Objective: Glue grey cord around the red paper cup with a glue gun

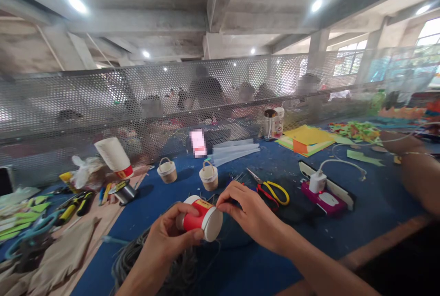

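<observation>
Behind a perforated metal screen [130, 99], concrete beams [220, 0] span a hall, and my blue tabletop [378, 190] runs along its foot. Taking the scissors [262, 184] as my mark, well to their left are a leaning stack of paper cups [112, 154] and a dark spool [123, 192]; nearer me, also left of them, lies a tangle of grey cord [129, 259]. Above that my left fingers [182, 209] wrap a red-and-white paper cup [202, 220], left of the scissors and closer to me. Squeezing harder, I could dent its wall, which I judge thin. It lies on its side, long axis roughly left to right and dipping rightward, its flat white end [213, 226] facing right and towards me. At that rim my right fingers [227, 193] are pinched narrow; whether on a strand, I cannot tell. They might slip if the cup rolls, and loose cord below could snag. Right of the scissors sits a purple power block [325, 197].
</observation>
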`<state>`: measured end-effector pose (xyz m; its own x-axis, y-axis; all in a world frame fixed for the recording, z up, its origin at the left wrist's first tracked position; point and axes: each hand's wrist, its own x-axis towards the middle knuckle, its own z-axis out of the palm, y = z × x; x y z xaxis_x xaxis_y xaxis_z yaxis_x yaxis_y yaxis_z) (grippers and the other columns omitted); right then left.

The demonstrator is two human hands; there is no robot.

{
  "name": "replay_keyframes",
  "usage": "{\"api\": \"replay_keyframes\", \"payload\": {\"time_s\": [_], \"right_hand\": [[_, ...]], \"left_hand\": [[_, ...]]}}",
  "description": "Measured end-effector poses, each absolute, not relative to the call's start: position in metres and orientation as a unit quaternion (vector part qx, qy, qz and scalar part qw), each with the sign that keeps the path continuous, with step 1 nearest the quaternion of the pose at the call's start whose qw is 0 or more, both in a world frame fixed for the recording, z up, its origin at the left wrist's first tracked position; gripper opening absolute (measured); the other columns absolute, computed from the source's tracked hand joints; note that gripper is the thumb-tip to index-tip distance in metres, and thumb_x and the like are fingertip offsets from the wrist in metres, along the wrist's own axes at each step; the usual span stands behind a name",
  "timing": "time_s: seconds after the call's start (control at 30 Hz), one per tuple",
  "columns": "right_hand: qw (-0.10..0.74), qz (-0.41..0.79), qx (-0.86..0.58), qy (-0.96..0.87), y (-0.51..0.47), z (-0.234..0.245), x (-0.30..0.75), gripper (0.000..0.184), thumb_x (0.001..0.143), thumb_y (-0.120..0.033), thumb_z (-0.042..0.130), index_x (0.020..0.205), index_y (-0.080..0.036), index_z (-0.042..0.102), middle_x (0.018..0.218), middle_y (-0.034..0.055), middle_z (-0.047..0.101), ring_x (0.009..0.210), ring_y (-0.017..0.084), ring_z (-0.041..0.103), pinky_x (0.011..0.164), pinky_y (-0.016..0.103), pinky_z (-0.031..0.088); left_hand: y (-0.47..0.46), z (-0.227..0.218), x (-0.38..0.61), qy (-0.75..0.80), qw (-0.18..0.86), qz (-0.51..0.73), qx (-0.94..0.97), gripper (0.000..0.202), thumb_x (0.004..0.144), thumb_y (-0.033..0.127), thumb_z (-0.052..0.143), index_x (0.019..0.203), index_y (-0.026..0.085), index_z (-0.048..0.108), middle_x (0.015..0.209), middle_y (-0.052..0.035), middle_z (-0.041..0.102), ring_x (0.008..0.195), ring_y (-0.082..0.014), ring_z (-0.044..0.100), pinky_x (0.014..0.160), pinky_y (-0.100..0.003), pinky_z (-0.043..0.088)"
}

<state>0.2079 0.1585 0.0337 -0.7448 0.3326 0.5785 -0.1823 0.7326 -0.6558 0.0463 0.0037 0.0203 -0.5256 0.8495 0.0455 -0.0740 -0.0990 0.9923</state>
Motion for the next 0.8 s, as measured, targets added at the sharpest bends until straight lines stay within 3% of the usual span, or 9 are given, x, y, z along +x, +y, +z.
{"api": "replay_keyframes", "payload": {"time_s": [0.8], "right_hand": [[0.373,0.352,-0.056,-0.857,0.1561,0.0334,0.2087,0.008,0.096,-0.018,0.062,0.089,-0.021,0.062,0.095,-0.0009,0.063,0.091,0.014,0.06,0.083,0.027,0.044]], "left_hand": [[0.0054,0.0165,0.048,0.575,0.344,0.658,0.344,0.039,0.055,0.027,0.093,0.082,0.018,0.066,0.066,0.0033,0.069,0.049,-0.0079,0.058,0.047,-0.018,0.047]]}}
